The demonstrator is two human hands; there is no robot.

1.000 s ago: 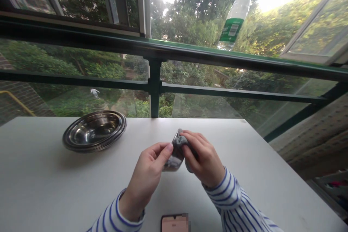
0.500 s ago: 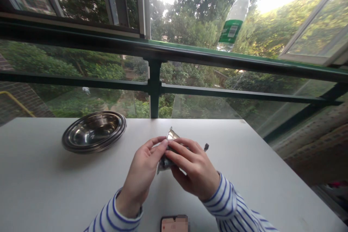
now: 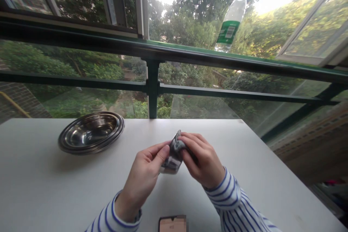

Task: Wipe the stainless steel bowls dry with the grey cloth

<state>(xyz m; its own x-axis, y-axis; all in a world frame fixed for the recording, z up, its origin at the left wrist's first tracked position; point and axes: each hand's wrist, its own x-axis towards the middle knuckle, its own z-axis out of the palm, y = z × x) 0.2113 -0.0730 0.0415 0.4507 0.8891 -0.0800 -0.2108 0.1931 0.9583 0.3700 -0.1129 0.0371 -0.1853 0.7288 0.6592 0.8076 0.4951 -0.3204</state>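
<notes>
Over the white table [image 3: 89, 192], my left hand [image 3: 145, 174] pinches a small shiny stainless-steel bowl [image 3: 172, 165] by its near-left rim, thumb on top. The bowl is tilted. My right hand [image 3: 202, 159] has its fingers curled round a crumpled dark grey cloth [image 3: 178, 145] and presses it against the bowl's upper right edge. Most of the cloth is hidden under the fingers, so its exact material is hard to make out.
Stacked metal bowls [image 3: 91, 134] stand on the table at the left. A phone [image 3: 172, 224] lies at the near edge. Behind the table runs a dark green railing [image 3: 190, 56], with a plastic bottle [image 3: 230, 25] standing on the ledge.
The bowl has turned, so more of its inside shows. My right hand has shifted a little right, and the grey cloth is now visible at the rim.
</notes>
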